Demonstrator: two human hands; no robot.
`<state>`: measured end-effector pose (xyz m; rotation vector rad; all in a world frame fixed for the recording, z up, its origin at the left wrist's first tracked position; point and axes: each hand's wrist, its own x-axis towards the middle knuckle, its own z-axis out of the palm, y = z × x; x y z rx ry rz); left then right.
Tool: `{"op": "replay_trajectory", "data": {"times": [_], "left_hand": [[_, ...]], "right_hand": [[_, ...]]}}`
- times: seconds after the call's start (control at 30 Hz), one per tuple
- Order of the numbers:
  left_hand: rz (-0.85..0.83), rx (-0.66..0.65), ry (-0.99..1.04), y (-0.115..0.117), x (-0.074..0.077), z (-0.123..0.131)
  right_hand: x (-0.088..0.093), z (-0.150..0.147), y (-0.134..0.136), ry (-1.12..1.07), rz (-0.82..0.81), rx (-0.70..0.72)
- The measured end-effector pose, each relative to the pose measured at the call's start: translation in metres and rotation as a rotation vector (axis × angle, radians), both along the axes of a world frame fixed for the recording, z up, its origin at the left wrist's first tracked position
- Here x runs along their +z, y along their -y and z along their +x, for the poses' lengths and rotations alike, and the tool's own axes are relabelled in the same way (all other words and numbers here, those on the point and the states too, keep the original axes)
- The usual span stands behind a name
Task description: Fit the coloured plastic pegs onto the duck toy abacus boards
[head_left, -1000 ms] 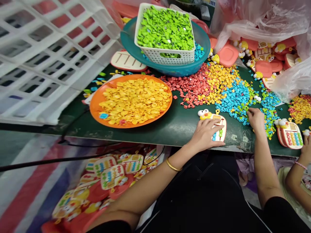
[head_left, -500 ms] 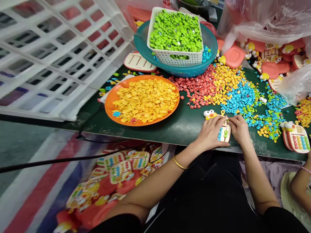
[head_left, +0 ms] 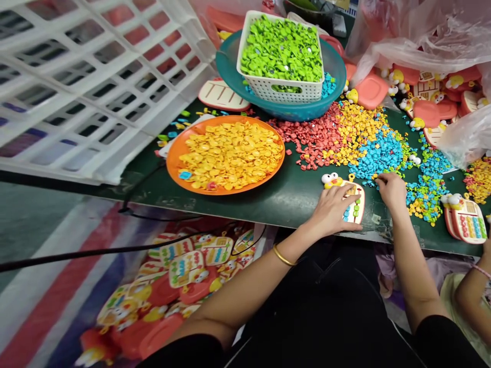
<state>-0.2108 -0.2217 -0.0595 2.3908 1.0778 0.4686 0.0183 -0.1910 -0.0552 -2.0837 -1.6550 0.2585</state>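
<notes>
My left hand (head_left: 333, 208) lies over a cream toy board (head_left: 356, 217) at the table's front edge and grips it, thumb along the lower side. The board has bulging white eyes, a yellow beak and a small yellow loop. Blue and green pieces sit in its slots, partly covered by my fingers. To its right, my right hand (head_left: 394, 194) is at the near edge of the small blue pieces (head_left: 378, 156), fingertips pinched together. Whatever is between those fingertips is too small to make out.
An orange plate (head_left: 172, 176) holds yellow pieces. Behind it, a white basket (head_left: 264, 89) of green pieces stands in a teal basin (head_left: 230, 56). A white crate (head_left: 111, 92) leans at left. Finished-looking boards (head_left: 471, 220) lie at right beside another person's arm (head_left: 473, 286).
My right hand has left the board and moved right to the loose blue and green pieces. My left hand stays on the board, where more green pieces now show.
</notes>
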Motion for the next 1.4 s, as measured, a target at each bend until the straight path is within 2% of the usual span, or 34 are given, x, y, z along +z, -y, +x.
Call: {"op": "replay_trajectory", "data": {"times": [0.13, 0.3, 0.5, 0.63, 0.7, 0.8, 0.83, 0.93, 0.97, 1.03, 1.1, 1.2, 1.27, 1.4], "left_hand": [[0.010, -0.002, 0.007, 0.001, -0.001, 0.000], [0.021, 0.001, 0.037, 0.003, -0.001, -0.001], [0.000, 0.006, 0.057, 0.003, -0.002, -0.002], [-0.015, 0.018, 0.058, 0.002, 0.002, -0.001], [-0.019, 0.040, 0.056, 0.001, 0.005, 0.000], [-0.016, 0.025, 0.006, 0.000, 0.005, 0.001], [-0.011, 0.010, -0.007, 0.000, 0.004, 0.000], [0.014, -0.017, 0.004, 0.001, 0.000, -0.002], [0.020, -0.025, 0.018, 0.001, -0.001, -0.003], [0.030, -0.033, 0.057, -0.002, -0.001, -0.005], [0.045, 0.056, 0.109, -0.008, 0.000, -0.007], [0.045, 0.401, 0.150, -0.021, 0.002, -0.011], [-0.008, 0.552, 0.113, -0.029, 0.000, -0.015], [-0.107, 0.563, 0.083, -0.036, -0.011, -0.019]], "right_hand": [[0.004, -0.007, -0.009, 0.013, -0.094, -0.060], [0.009, -0.007, 0.000, -0.094, -0.081, 0.003], [-0.004, -0.038, 0.018, -0.649, -0.086, 0.158], [-0.010, -0.060, 0.021, -0.480, 0.082, 0.077], [-0.009, -0.062, 0.030, -0.433, 0.116, 0.106], [-0.008, -0.045, 0.058, -0.391, 0.166, 0.115], [-0.009, -0.034, 0.069, -0.338, 0.220, 0.047], [-0.013, 0.012, 0.101, -0.082, 0.342, -0.271], [-0.015, 0.028, 0.109, -0.007, 0.326, -0.331], [-0.020, 0.052, 0.118, 0.087, 0.254, -0.342], [-0.023, 0.065, 0.119, 0.116, 0.199, -0.286], [-0.024, 0.066, 0.115, 0.098, 0.163, -0.223], [-0.023, 0.063, 0.112, 0.066, 0.156, -0.216], [-0.026, 0.061, 0.109, 0.012, 0.145, -0.226]]}}
